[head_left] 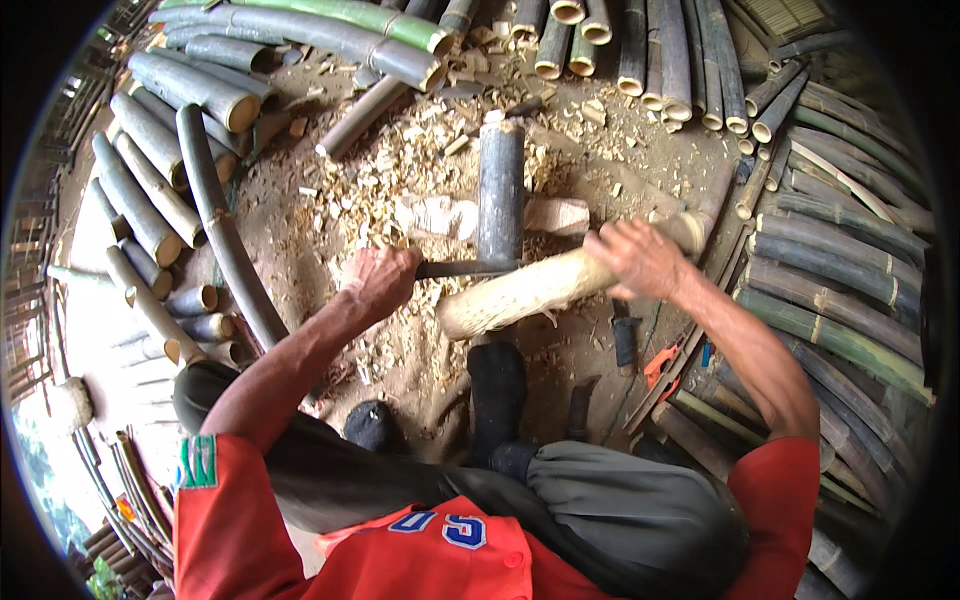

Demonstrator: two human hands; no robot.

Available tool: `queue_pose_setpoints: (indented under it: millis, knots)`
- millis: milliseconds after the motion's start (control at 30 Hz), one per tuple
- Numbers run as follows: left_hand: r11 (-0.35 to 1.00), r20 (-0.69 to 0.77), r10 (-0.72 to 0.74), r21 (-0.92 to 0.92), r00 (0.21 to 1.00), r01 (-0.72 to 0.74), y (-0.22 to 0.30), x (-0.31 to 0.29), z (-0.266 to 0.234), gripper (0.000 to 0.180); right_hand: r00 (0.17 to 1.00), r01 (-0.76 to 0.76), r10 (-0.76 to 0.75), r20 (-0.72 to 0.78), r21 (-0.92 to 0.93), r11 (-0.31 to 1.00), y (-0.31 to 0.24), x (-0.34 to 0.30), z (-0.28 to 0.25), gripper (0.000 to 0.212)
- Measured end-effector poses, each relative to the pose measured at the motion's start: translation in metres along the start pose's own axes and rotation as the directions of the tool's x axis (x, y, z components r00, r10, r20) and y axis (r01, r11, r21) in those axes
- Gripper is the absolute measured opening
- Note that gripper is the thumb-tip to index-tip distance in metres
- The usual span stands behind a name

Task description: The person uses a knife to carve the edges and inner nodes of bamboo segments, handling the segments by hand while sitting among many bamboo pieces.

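My right hand (640, 260) is wrapped round the upper part of a pale, stripped bamboo section (530, 292), which slants down to the left in front of me. Fibres hang loose along its lower side. My left hand (380, 280) is closed on a dark knife (465, 268), its grip hidden by the fingers. The knife points right, and its far end lies by the pale bamboo's upper edge. Just beyond, a dark bamboo section (500, 190) rests across a pale, hewn log (440, 216), close to the blade.
Wood chips (390, 150) litter the ground. Dark bamboo poles (150, 200) are piled at left, with more stacks (840, 270) at right and cut ends (680, 100) at the back. A dark-handled tool (625, 345) and an orange-handled tool (660, 367) lie near my right knee.
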State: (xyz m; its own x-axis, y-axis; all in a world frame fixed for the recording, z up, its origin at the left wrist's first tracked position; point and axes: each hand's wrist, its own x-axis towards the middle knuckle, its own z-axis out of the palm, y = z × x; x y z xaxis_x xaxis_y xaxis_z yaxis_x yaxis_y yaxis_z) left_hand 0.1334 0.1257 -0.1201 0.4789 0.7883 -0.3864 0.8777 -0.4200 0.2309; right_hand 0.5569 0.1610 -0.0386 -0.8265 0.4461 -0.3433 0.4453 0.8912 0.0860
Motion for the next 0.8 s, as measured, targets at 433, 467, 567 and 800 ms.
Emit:
queue_pose_setpoints:
  millis: [433,467,567,800]
  knots:
    - [1.0,0.025,-0.004,0.005,1.0,0.004,-0.007,-0.001,-0.001,0.021,0.981,0.129,-0.088,-0.173,0.241,0.962,-0.062,0.004,-0.048,0.074]
    - [1.0,0.022,-0.01,-0.004,1.0,0.01,-0.008,-0.001,-0.003,0.021,0.942,0.259,-0.203,-0.267,0.198,0.945,-0.057,0.001,-0.058,0.073]
    - [0.999,-0.037,0.046,0.009,0.998,-0.046,-0.004,0.008,0.005,0.02,0.984,-0.05,0.067,-0.166,0.107,0.993,-0.011,-0.007,-0.003,0.061]
    - [0.998,-0.025,0.013,-0.063,1.0,-0.014,-0.009,0.004,0.01,0.019,0.934,0.151,-0.082,-0.348,0.174,0.973,-0.037,0.004,-0.013,0.06]
